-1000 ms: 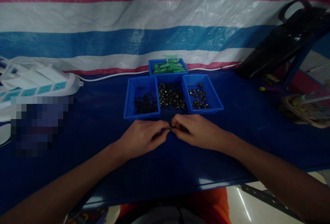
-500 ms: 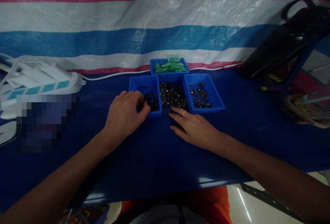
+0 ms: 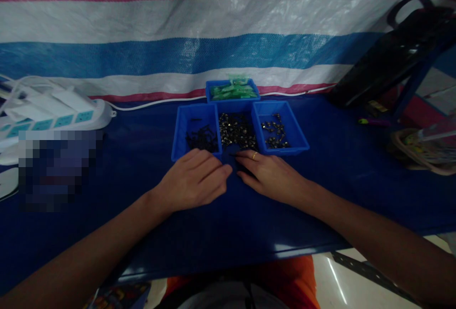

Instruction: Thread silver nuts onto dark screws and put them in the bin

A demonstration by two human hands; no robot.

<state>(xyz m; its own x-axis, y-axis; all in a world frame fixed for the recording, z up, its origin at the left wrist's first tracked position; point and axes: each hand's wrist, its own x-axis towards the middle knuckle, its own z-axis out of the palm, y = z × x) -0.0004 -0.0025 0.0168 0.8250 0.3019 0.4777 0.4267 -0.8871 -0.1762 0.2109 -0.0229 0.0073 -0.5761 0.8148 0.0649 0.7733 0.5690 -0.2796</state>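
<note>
My left hand [image 3: 197,179] is closed in front of the left blue bin [image 3: 175,133], its fingertips pressed together; what they hold is too small to name. My right hand [image 3: 269,173], with a ring on one finger, rests before the middle bin, its fingers closed at the tips around something small and dark. Black pieces [image 3: 203,139] lie in the left bin. Shiny dark metal parts [image 3: 238,130] fill much of the middle bin, and similar parts [image 3: 276,133] are scattered in the right blue bin [image 3: 302,139].
Behind stands a blue bin with green packets [image 3: 233,90]. A white power strip [image 3: 103,114] lies left. At the right are a black bottle [image 3: 384,57], a purple-green item [image 3: 374,122] and a basket [image 3: 409,157]. A striped sheet [image 3: 199,19] hangs behind.
My left hand has come out of the left bin and moved right and nearer, beside my right hand. My right hand has barely moved; its fingertips are now closer together.
</note>
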